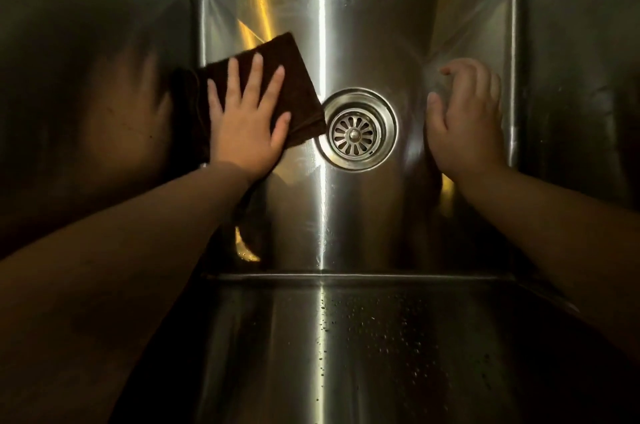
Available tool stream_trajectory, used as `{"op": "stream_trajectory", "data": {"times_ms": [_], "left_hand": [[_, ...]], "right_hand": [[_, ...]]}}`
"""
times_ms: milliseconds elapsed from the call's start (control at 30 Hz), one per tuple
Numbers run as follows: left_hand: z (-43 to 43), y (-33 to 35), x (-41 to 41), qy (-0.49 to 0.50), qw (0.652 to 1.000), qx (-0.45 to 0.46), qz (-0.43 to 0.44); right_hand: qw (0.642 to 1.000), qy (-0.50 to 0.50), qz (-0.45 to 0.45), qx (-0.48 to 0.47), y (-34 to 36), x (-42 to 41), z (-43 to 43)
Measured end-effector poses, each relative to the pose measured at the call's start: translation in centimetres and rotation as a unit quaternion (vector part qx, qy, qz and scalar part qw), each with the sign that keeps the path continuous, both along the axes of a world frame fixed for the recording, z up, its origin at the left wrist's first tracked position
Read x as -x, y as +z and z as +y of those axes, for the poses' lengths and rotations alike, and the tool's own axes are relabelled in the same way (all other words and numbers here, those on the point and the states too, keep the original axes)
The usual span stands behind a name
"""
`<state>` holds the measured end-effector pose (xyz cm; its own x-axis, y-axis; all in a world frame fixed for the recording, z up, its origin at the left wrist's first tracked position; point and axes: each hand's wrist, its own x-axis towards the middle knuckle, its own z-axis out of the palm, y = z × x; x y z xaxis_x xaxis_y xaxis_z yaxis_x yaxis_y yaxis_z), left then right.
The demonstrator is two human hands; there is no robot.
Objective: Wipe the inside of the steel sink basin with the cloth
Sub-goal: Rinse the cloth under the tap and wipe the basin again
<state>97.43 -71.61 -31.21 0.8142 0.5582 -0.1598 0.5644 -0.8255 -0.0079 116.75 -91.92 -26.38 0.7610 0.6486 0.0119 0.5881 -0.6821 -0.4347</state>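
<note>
While the left hand (247, 125) presses the cloth (294, 77) flat, the right hand (464, 125) hangs free

Because wiping calls for pressure rather than a pinch, the left hand lies palm-down on the cloth with its fingers straight and spread and the thumb out to the side; nothing is curled round the fabric. Spreading the fingers that way puts weight over most of the folded square, which should let it slide as one pad instead of bunching. The cloth, dark brown and folded, sits on the floor of the sink basin (363, 233) at its left side. Its left edge is pushed up where the floor meets the left wall (86, 94), and its near right corner just reaches the rim of the drain strainer (353, 134).

Across the drain, the right hand holds nothing. Its fingers are loosely curved and apart, close to the right side of the floor; whether it touches the steel I cannot tell. It is probably kept there for balance while the person leans in, well clear of the cloth's path.

Further out, water droplets (374, 326) speckle the near wall, so that face looks unwiped. My judgement is that the floor is the part in hand, and the strainer rim and the walls remain to be covered.
</note>
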Motion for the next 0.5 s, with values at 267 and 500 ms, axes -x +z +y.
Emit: {"op": "stream_trajectory", "data": {"times_ms": [267, 500], "left_hand": [[-2.7, 0.1, 4.3, -0.149, 0.986, 0.011, 0.068], [-1.6, -0.1, -3.7, -0.053, 0.998, 0.026, 0.009]], "right_hand": [[0.998, 0.030, 0.027, 0.047, 0.6, 0.6, -1.1], [0.996, 0.061, 0.050, 0.049, -0.2, 1.0, 0.1]]}}
